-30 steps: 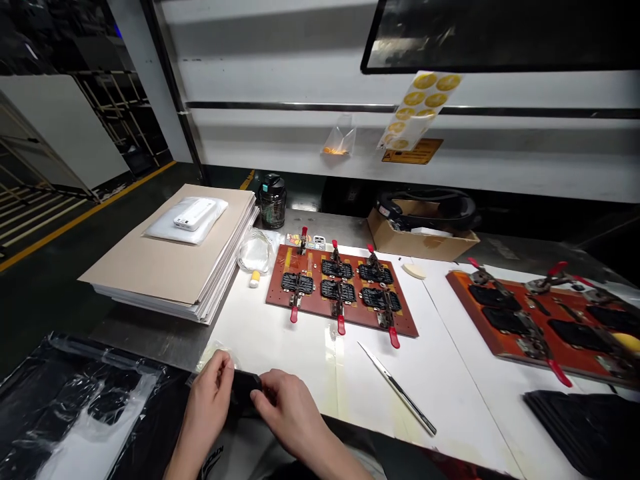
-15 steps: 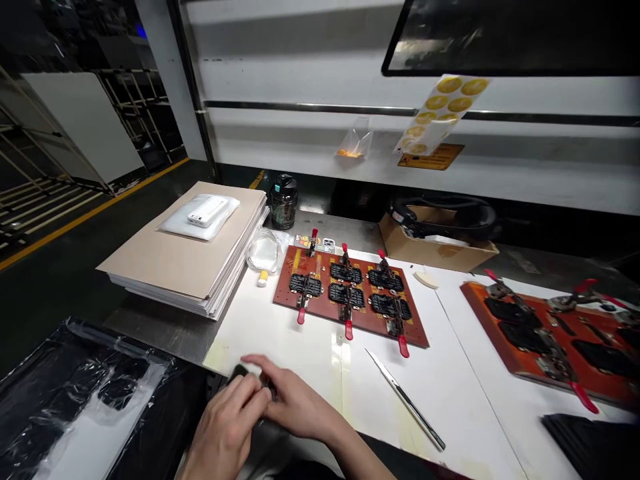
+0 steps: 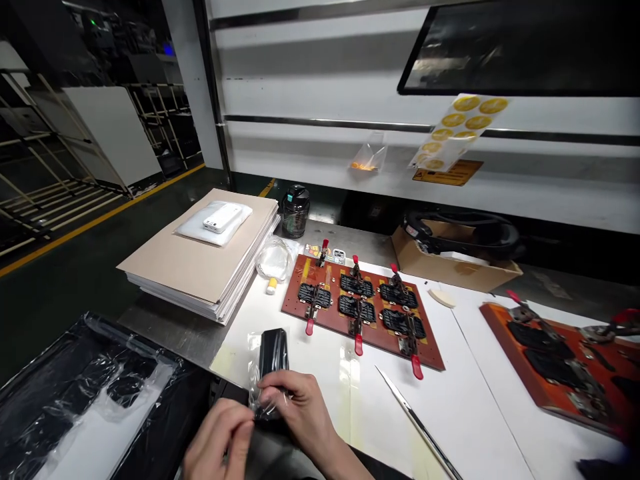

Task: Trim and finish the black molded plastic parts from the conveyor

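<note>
wrapped block (image 3: 274, 360): black under clear film. fixture board (image 3: 333, 333): rust-orange, with clamp handles (image 3: 359, 345) in red. sticker sheet (image 3: 453, 130): white, printed with rows of gold circles.

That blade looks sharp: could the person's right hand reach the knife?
Probably yes: nothing lies between the right hand and the knife on the white table, though that hand holds the black item in clear film.

A: How's the bare right hand (image 3: 299, 403) sitting?
B: Curled closed at lower centre, its forearm (image 3: 345, 459) slanting off the bottom edge.
A: And the bare left hand (image 3: 220, 443)?
B: Just beside it, nearer the bottom edge, loosely curled, its wrist cut off by the frame.
</note>
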A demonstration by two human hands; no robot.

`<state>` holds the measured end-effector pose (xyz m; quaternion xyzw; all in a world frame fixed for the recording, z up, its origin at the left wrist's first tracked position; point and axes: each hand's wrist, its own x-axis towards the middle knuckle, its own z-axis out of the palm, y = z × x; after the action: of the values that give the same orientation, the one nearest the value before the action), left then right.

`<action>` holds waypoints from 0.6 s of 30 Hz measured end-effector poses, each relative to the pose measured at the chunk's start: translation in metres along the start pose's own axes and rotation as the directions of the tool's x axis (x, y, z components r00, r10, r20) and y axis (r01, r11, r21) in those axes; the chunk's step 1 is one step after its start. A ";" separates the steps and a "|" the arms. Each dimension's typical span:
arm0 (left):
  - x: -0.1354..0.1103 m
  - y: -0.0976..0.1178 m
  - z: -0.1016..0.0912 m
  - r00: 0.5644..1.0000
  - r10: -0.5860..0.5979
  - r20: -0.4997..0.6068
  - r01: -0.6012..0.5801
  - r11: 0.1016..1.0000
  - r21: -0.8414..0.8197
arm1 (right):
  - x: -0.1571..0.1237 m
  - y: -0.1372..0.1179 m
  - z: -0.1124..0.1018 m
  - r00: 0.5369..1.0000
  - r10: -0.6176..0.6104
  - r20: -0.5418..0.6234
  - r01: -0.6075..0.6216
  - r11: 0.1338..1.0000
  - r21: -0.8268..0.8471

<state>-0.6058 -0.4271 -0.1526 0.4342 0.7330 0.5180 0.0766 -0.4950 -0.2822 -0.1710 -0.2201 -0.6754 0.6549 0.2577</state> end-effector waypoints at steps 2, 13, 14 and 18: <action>-0.002 0.002 -0.004 0.921 -0.377 -0.095 0.362 0.920 -0.148 | 0.002 -0.012 0.003 0.993 -0.097 0.067 0.102 0.992 -0.071; 0.003 -0.117 -0.164 0.490 -0.853 -0.179 0.711 0.511 -0.483 | -0.005 0.010 0.034 0.949 0.218 0.230 -0.238 0.969 0.062; -0.002 -0.142 -0.187 0.426 -0.874 -0.234 0.739 0.485 -0.468 | -0.004 0.012 0.026 0.946 0.257 0.196 -0.265 0.964 0.015; -0.020 -0.219 -0.226 0.259 -0.946 -0.193 0.857 0.317 -0.407 | 0.005 0.017 -0.010 0.945 0.287 0.156 -0.234 0.928 -0.291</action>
<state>-0.8428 -0.6166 -0.2385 -0.1933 0.7835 0.5322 0.2560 -0.4930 -0.2710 -0.1879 -0.2755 -0.7445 0.6043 0.0679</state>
